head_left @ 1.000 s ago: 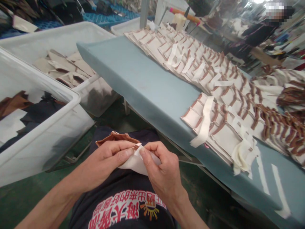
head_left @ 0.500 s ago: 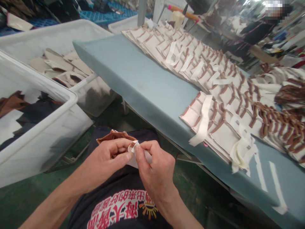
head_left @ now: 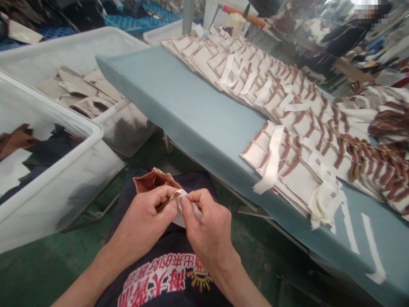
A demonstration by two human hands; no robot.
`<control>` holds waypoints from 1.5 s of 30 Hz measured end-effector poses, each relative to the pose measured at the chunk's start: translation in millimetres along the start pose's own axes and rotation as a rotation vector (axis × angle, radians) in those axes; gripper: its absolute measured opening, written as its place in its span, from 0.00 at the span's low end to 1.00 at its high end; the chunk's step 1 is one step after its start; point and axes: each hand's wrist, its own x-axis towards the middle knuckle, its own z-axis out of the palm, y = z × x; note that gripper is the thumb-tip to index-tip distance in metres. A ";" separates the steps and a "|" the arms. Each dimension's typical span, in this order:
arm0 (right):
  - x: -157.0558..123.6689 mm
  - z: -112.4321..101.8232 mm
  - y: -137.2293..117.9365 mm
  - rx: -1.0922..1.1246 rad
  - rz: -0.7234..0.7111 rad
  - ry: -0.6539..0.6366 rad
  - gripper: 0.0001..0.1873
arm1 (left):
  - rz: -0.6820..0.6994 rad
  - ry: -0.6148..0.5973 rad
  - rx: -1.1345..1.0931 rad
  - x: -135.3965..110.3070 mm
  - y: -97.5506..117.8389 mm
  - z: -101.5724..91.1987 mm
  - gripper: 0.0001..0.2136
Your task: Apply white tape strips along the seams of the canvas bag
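Over my lap, my left hand (head_left: 145,224) and my right hand (head_left: 207,232) both pinch a small cream fabric piece with brown trim (head_left: 153,182). Fingertips of both hands meet at a white strip (head_left: 179,196) on the piece's edge. Most of the piece is hidden behind my fingers. Rows of similar cream pieces with brown edging (head_left: 281,106) lie overlapped on the blue-grey table (head_left: 191,115) to the right, with loose white strips (head_left: 271,160) over them.
Two white plastic bins stand at the left: the near one (head_left: 64,170) holds dark and brown fabric, the far one (head_left: 105,47) holds beige pieces. Another person (head_left: 345,38) sits at the far right. The floor below is green.
Both hands drew slightly closer to my body and the brown-trimmed piece tilted up, showing more of its brown side. The white part between my fingers looks smaller.
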 end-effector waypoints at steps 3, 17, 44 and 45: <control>-0.6 -2.3 1.3 0.003 0.043 -0.051 0.11 | -0.018 -0.014 0.001 -0.7 0.0 1.7 0.14; 12.3 -12.4 -2.8 0.265 0.366 -0.276 0.11 | 0.084 0.065 0.052 -10.0 -2.7 2.0 0.13; 45.8 -38.7 27.5 0.380 -0.020 -0.265 0.12 | 0.178 -0.181 0.098 9.5 36.8 -16.5 0.12; 49.9 -42.5 26.8 0.382 -0.135 -0.241 0.13 | 0.196 -0.200 0.111 10.0 40.5 -18.9 0.12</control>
